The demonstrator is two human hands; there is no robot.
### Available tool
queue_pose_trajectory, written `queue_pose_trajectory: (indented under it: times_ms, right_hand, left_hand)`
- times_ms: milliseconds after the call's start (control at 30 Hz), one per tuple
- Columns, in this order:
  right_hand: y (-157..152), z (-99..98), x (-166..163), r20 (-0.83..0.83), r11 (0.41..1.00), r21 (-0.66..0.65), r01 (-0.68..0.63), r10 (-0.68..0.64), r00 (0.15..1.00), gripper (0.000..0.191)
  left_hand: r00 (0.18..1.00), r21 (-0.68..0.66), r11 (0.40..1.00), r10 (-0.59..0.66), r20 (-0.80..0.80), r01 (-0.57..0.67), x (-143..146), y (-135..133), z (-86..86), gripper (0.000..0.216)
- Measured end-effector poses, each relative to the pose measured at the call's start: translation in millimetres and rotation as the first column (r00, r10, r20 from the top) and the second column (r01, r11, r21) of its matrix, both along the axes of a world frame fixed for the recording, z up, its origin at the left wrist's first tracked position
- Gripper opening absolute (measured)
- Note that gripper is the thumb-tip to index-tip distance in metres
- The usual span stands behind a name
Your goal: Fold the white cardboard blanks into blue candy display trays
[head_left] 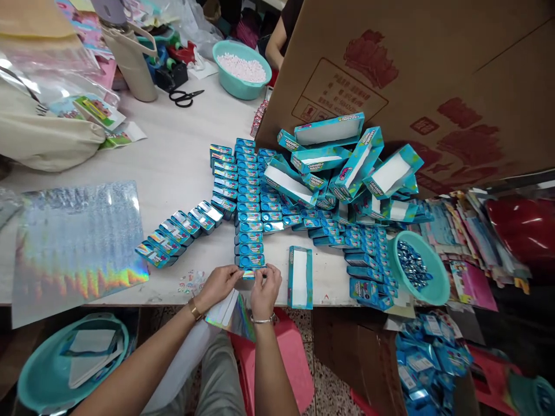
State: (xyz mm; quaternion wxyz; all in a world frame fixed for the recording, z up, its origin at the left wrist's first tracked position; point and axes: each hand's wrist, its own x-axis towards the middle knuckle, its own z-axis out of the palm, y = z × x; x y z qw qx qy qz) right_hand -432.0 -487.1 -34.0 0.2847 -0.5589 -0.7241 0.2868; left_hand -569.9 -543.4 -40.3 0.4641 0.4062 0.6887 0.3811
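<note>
A narrow holographic sticker (248,274) lies at the near end of a column of small blue boxes (249,224), close to the table's front edge. My left hand (219,283) pinches its left end. At the other end, my right hand (266,286) has its fingertips closed on it too; the fingers partly hide the box beneath. A backing sheet with a rainbow shine (232,316) hangs below, between my wrists. Left of the column, a slanted row of blue boxes (176,228) carries shiny strips. An open blue display carton (300,277) with a white inside lies right of my right hand.
Display cartons (366,162) are heaped before a large brown cardboard box (425,75). A bowl of wrapped candies (440,283) stands right; a bowl of pale pieces (243,86) and scissors (186,97) lie farther back. A large holographic sheet (78,231) covers the left side.
</note>
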Motion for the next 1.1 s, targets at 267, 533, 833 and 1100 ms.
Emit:
queue_pose_trajectory:
  times_ms: [267, 533, 833, 1100]
  right_hand:
    - [5.9, -8.0, -3.5, -0.069, 0.993, -0.059, 0.101, -0.105, 0.992, 0.023]
    - [-28.9, 26.7, 31.7, -0.225, 0.997, -0.074, -0.015, -0.002, 0.974, 0.024]
    - [-67.3, 37.6, 27.5, -0.21, 0.83, -0.31, -0.464, 0.416, 0.885, 0.024]
    - [-62.5, 53.5, 23.8, 0.133, 0.77, -0.032, -0.638, 0.636, 0.761, 0.03]
  left_hand:
    - [0.867, -0.208, 0.972, 0.194, 0.46, -0.107, 11.2, 0.1, -46.6, 0.053]
    - [0.842, -0.234, 0.968, 0.201, 0.501, -0.092, 10.5, -30.7, -15.8, 0.056]
    - [0.944, -0.055, 0.997, -0.035, 0.329, 0.057, -16.6, -51.7, 33.4, 0.025]
    - [0.863, -0.093, 0.962, -0.186, 0.469, 0.257, -27.9, -65.4, 36.5, 0.018]
